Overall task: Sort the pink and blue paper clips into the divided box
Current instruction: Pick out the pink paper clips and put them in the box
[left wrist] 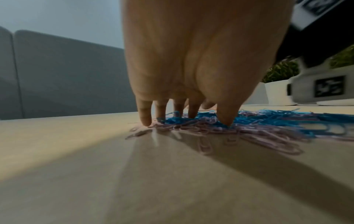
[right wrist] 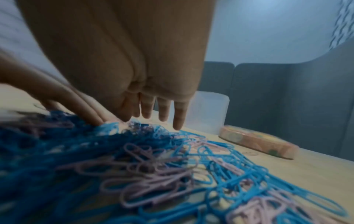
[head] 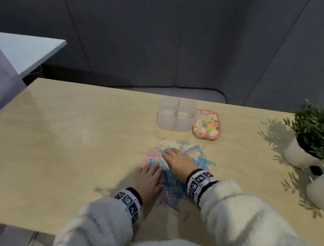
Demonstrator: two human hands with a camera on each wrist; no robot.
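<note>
A mixed heap of pink and blue paper clips lies spread on the wooden table, seen close in the right wrist view as paper clips. My left hand rests flat on the heap's left side, its fingertips touching the clips. My right hand lies over the heap's middle with straight fingers spread just above the clips. The clear divided box stands beyond the heap, and both compartments look empty.
A flat pink patterned tin lies right of the box. Two white pots with green plants stand at the table's right edge. A pale shelf juts in at the left. A grey sofa back fills the far side.
</note>
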